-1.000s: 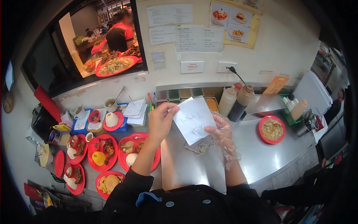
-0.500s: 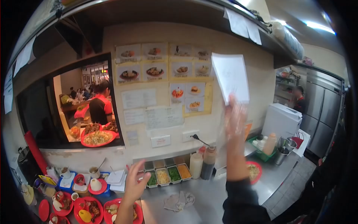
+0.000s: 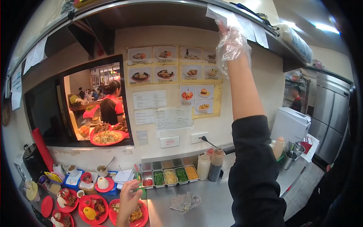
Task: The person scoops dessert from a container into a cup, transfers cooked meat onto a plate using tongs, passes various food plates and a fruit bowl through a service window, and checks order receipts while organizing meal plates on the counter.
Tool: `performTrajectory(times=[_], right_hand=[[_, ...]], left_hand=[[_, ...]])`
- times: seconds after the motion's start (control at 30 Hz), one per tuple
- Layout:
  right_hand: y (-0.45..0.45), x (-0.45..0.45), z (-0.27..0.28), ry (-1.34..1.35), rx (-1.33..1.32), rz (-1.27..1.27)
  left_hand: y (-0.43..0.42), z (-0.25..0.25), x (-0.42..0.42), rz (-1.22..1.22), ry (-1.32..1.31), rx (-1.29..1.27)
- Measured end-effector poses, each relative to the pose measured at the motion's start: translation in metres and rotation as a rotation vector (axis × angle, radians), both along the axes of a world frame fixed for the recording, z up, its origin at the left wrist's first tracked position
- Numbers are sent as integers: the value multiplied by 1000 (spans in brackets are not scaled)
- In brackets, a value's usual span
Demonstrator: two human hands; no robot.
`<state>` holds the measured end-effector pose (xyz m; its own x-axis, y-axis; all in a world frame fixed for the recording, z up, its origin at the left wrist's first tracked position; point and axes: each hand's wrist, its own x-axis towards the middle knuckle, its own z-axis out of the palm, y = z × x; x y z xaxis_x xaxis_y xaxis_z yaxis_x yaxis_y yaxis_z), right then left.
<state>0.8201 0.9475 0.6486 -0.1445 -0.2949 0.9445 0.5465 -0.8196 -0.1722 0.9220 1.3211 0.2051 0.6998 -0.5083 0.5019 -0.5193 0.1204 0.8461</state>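
In a clear plastic glove, my right hand (image 3: 231,43) is raised to the overhead shelf's front edge (image 3: 185,4). It pinches a white paper slip (image 3: 220,15) against that edge, beside other hanging white slips (image 3: 252,29). My left hand (image 3: 130,198) hovers low, its fingers loosely curved and apart with nothing visible in them. Under and beside it lies a red plate (image 3: 140,219) with browned food, partly hidden by the hand. Just beyond are small metal pans (image 3: 171,178) of chopped toppings.
A crumpled cloth (image 3: 185,202) lies on the steel counter (image 3: 204,216). Squeeze bottles (image 3: 216,164) stand by the wall. Several red plates of food (image 3: 92,210) fill the left side. More plates rest at the serving window (image 3: 107,138), with a person (image 3: 109,104) beyond.
My right hand has lifted the paper slip from in front of the wall up to the shelf edge. My left hand has dropped lower and its fingers have curled more.
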Motion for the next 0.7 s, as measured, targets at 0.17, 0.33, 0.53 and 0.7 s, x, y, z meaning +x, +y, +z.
performTrajectory(times=[0.17,0.33,0.53,0.7], right_hand=[[7,-3,38,8,5,229],[-16,10,10,353,-155,141],[-17,18,-223,893,-92,604],[97,8,-434,1314,386,781]], left_hand=[[24,-6,-8,82,-31,74],[60,-42,-6,239,-206,141],[148,-93,-24,685,283,-218],[240,-157,-36,1412,71,-88]])
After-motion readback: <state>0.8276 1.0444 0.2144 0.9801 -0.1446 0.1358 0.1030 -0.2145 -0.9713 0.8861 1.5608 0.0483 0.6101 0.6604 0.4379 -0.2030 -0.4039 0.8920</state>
